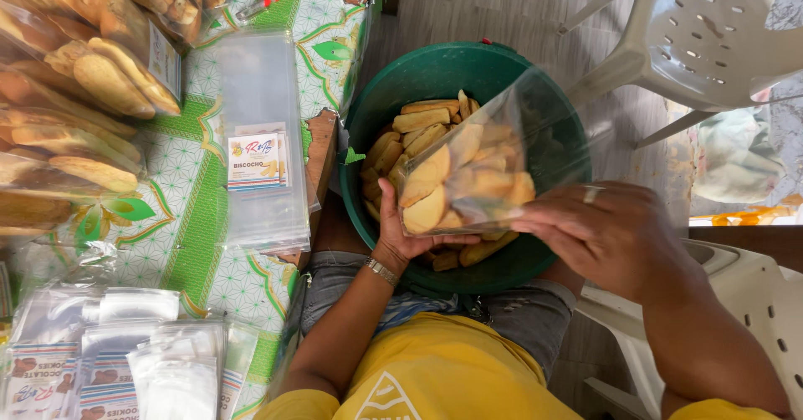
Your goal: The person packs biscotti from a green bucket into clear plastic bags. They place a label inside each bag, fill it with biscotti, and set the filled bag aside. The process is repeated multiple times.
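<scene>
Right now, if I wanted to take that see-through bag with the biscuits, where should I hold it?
Probably from underneath, cupping the filled bottom of the clear bag, as the left hand does, so the weight is held up. The biscuits sit heavy at that end. The right hand steadies its side. Its open mouth points up and away over the green tub, so gripping only the thin top could tip it.

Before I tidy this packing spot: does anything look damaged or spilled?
The tablecloth is torn at the table edge beside the green bucket, baring brown underneath. No biscuits spilled; both hands, left and right, hold the clear bag.
</scene>
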